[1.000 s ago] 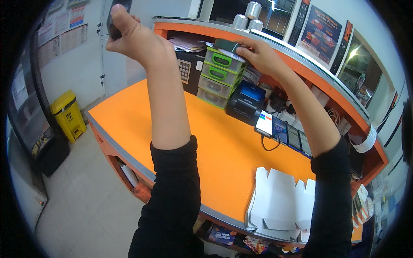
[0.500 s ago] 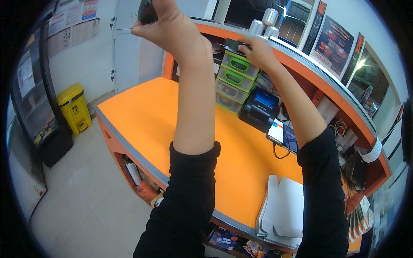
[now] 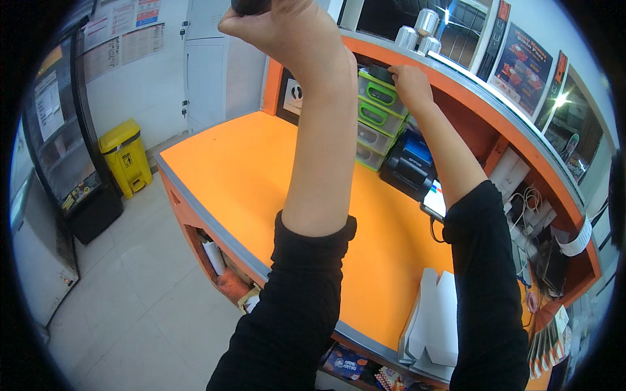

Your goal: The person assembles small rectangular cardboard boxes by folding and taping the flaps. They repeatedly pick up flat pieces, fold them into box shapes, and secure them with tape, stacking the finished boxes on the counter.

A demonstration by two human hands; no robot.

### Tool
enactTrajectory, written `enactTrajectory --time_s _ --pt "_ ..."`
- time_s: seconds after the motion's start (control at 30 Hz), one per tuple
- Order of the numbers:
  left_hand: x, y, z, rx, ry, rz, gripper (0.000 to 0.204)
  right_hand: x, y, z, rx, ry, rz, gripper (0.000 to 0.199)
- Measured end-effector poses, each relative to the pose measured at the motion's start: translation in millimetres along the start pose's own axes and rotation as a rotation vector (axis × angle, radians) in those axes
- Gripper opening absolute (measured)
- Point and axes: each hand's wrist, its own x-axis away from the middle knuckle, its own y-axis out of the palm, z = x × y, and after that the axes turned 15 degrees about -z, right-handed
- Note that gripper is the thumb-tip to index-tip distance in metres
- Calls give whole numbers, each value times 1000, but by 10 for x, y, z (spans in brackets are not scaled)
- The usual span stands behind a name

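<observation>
My left hand (image 3: 290,32) is raised at the top edge of the view. Its fingers are closed round a dark, rounded object (image 3: 251,6), mostly cut off by the frame. Farther right, my right hand (image 3: 412,86) reaches to the top of a small clear drawer unit (image 3: 380,116) with green trim. Its fingers are curled together beside a dark item (image 3: 381,73) lying on that unit. What the fingertips pinch, if anything, is too small to tell. Both black sleeves are pushed up to the elbows.
An orange counter (image 3: 225,169) with a grey edge lies below my arms. By the drawers stand a black receipt printer (image 3: 409,166) and a phone (image 3: 435,199). White folded cardboard (image 3: 433,319) lies near. Silver canisters (image 3: 427,23) top the shelf; a yellow bin (image 3: 125,159) stands left.
The view has turned slightly left, so the scene sits farther right. My right hand has drawn a little to the right from the dark item. My left hand still grips its dark object.
</observation>
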Motion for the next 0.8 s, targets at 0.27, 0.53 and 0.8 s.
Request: enactTrajectory --time_s 0.27,0.53,0.8 --pt "22 -183 48 135 -193 -318 48 625 -1110 -60 -299 -308 504 48" --pt "912 451 242 182 -784 -1185 62 2828 -2675 -69 18 -609 162 66" --pt "2720 766 1258 389 -1768 -1863 78 5383 -2642 -243 -560 358 -307 59"
